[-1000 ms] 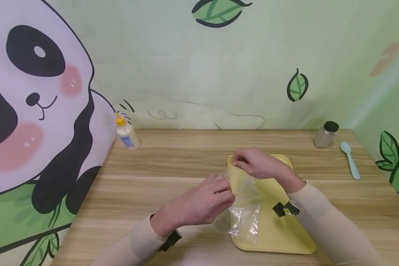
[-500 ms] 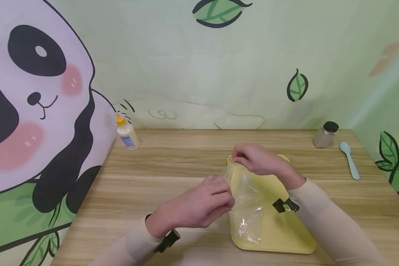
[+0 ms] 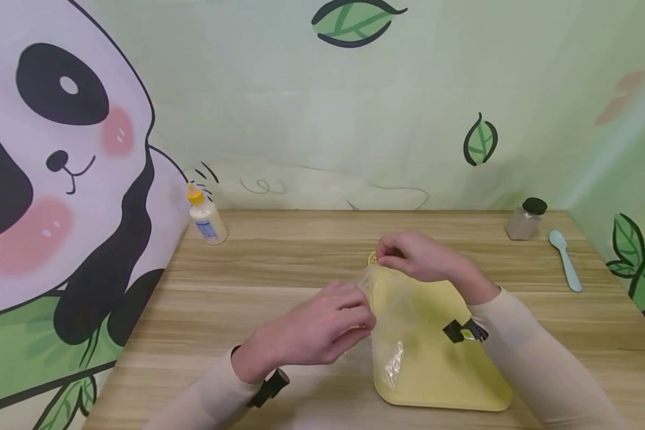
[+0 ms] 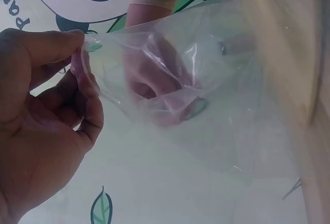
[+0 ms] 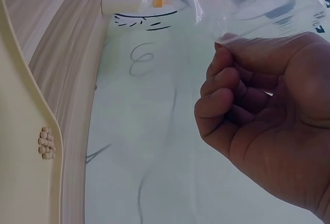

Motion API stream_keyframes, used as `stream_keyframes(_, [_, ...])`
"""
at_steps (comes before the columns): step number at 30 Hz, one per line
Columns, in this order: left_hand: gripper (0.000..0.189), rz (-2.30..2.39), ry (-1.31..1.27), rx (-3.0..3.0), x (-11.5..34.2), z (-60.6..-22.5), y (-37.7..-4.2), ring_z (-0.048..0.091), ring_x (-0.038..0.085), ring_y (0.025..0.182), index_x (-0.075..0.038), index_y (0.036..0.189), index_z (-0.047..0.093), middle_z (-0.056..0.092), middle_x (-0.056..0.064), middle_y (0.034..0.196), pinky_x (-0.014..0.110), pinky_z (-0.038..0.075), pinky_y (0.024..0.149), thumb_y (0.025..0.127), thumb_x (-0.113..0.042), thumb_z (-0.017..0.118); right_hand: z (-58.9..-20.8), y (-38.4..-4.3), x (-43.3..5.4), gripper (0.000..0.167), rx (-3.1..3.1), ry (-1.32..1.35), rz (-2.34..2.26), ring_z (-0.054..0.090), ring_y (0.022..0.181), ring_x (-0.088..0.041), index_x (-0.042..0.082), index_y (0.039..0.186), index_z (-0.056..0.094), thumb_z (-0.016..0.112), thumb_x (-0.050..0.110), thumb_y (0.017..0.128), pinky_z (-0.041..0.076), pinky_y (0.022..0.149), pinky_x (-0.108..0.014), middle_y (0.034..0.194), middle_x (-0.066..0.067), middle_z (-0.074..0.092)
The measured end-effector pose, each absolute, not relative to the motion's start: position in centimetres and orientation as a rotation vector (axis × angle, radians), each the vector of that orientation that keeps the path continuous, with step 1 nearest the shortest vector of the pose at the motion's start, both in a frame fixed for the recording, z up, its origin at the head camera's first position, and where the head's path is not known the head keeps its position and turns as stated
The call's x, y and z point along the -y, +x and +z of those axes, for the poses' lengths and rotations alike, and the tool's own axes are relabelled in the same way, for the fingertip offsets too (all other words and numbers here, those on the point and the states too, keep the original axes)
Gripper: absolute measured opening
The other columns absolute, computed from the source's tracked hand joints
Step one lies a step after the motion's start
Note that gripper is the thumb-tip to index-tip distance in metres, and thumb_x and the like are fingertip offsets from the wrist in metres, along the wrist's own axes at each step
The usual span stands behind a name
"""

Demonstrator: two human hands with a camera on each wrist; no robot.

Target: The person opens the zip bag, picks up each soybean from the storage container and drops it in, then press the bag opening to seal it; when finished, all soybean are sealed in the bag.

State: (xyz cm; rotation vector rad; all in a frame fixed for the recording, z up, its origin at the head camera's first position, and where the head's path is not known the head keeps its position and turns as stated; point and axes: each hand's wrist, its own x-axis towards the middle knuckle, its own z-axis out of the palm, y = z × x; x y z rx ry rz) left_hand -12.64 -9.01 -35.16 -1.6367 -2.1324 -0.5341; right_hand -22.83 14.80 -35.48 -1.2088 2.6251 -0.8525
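A transparent plastic bag (image 3: 395, 355) hangs between two hands over the left half of a yellow tray (image 3: 457, 382), gripped edge uppermost, its long axis descending steeply, free end pointing down toward the tray's near-left corner. Left hand (image 3: 322, 325): thumb and fingertips clamped on the edge. Right hand (image 3: 421, 258): thumb and forefinger clamped likewise, near the tray's far-left corner.

Playroom-like setting, cartoon panda (image 3: 94, 197), leafy green wall (image 3: 279, 119), wood-grain table (image 3: 290, 257)
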Motion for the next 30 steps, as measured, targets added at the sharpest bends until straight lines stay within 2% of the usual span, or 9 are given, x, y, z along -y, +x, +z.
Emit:
stream_keyframes(14, [0.005,-0.549,-1.524,2.178,9.2,-35.7,-13.4,0.056,0.009,0.083,-0.015,0.092,0.065,0.061,-0.007,0.086,0.022,0.044,0.075,0.089,-0.015,0.069,-35.1,-22.4,-14.6,0.009,-2.58,-1.246,-0.899,0.054,0.07,-0.006,0.009,0.092,0.067,0.061,0.013,0.096,0.048,0.065,-0.023,0.079,0.004,0.065])
stream_keyframes(25, [0.004,-0.44,-1.582,2.1,8.8,-35.2,-13.7,0.055,0.007,0.078,-0.016,0.09,0.066,0.06,-0.007,0.083,0.02,0.046,0.072,0.089,-0.017,0.07,-35.4,-22.4,-14.2,0.008,-2.593,-1.296,-0.906,0.055,0.071,-0.007,0.012,0.09,0.066,0.061,0.011,0.095,0.048,0.065,-0.023,0.081,-0.002,0.067])
stream_keyframes(30, [0.005,-0.449,-1.59,2.111,8.6,-35.0,-13.9,0.057,0.007,0.078,-0.015,0.091,0.067,0.06,-0.006,0.085,0.019,0.048,0.073,0.089,-0.018,0.07,-35.4,-22.5,-14.1,0.009,-2.588,-1.33,-0.898,0.054,0.072,-0.006,0.01,0.09,0.066,0.06,0.011,0.096,0.048,0.065,-0.023,0.081,0.0,0.066])
